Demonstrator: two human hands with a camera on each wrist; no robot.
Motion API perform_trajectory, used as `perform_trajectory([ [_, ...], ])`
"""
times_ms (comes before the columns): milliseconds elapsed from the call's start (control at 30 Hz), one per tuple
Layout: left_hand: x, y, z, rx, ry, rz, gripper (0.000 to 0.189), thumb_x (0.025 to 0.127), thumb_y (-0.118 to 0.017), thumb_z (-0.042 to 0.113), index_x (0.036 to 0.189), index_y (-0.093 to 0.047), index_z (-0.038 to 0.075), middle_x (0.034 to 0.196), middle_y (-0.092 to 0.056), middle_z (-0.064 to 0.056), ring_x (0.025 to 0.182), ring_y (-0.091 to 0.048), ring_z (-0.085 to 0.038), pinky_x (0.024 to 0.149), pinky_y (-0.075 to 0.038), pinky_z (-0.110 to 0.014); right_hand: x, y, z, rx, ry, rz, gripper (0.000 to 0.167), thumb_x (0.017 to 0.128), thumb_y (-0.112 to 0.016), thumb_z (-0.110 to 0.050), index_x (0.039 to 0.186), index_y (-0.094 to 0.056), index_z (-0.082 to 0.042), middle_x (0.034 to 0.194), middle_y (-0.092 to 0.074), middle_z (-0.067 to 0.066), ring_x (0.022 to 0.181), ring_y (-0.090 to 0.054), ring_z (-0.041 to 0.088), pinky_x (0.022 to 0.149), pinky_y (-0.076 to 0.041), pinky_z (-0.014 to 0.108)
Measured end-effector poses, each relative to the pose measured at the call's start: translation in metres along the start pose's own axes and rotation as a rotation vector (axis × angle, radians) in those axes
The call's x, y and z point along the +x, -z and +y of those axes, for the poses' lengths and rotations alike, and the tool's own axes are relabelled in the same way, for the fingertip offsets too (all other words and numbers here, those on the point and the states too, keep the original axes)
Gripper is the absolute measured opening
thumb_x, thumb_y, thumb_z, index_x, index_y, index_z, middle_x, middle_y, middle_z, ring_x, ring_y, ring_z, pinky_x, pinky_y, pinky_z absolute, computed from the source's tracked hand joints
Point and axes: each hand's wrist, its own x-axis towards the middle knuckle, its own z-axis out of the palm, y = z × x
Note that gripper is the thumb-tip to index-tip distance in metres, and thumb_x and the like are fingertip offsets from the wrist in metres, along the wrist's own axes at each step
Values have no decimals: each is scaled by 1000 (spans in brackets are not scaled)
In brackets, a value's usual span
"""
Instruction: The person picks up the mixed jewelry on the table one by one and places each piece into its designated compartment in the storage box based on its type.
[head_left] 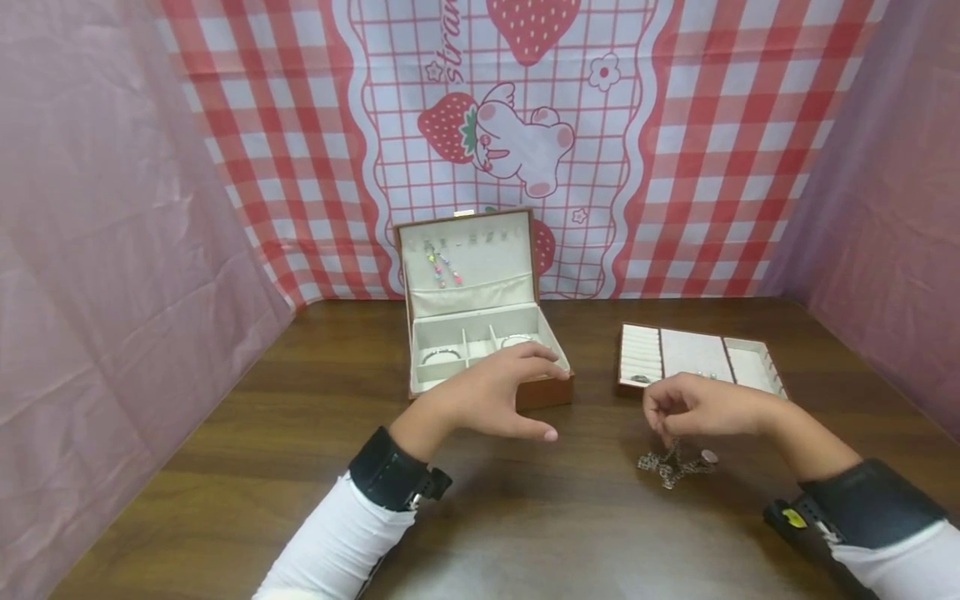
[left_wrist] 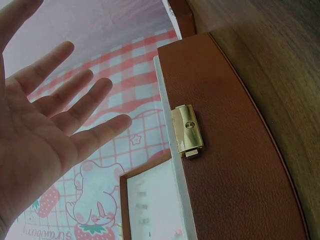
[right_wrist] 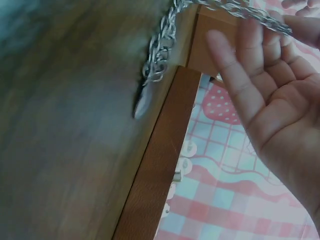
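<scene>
- Two bare hands are held over a brown wooden table [head_left: 225,467], the right hand [head_left: 708,407] being placed at about three o'clock from the left hand [head_left: 487,390].
- A silver chain [head_left: 667,472] is pinched by the thumb and fingertips of the right hand; its links are bunched at about seven o'clock from that hand, and a round pale pendant [head_left: 708,457] is shown at about three o'clock on the bunch. Whether the lowest links are borne by the table cannot be told.
- The left hand's fingers are spread loosely and released, held near the front of a brown jewelry box [head_left: 546,392] but apart from it.
- The box is set at about twelve o'clock from that hand, its lid raised; a gold-coloured clasp [left_wrist: 187,131] is fixed to its front.
- Colourful beaded strands [head_left: 438,268] are hung inside the lid, and a bracelet [head_left: 438,352] is laid in the left-hand compartment.
- A shallow pale-lined tray [head_left: 693,346] is placed at about twelve o'clock from the right hand.
</scene>
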Motion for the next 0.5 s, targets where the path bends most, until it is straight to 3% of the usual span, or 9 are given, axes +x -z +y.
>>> perform_trajectory([
  [100,0,-1,-1,-14,6,18,63,77,-82,37,128,-60,7,134,-53,-9,126,-46,-18,108,-33,-24,4,3,-2,72,22,22,5,94,-50,9,92,-53,6,77,-55,15,69,-63,21,61,-56,37],
  [200,2,-2,-2,-40,-2,75,54,79,-81,33,124,-63,8,128,-57,-5,121,-50,-15,105,-36,-23,10,7,-9,91,13,59,5,97,-49,5,96,-53,2,78,-51,20,66,-59,21,57,-54,38],
  [367,8,-7,-6,-97,-50,213,34,82,-79,22,111,-69,8,112,-65,-2,108,-57,-12,96,-43,-22,22,14,-29,3,-30,140,5,98,-54,0,98,-55,-5,75,-50,21,55,-51,20,46,-50,37],
  [500,10,-8,-6,-151,-53,279,28,82,-79,16,105,-69,3,104,-68,-6,98,-61,-15,87,-52,-28,34,24,-48,-124,-6,202,5,96,-59,-3,97,-57,-7,75,-53,14,57,-49,14,47,-48,31],
])
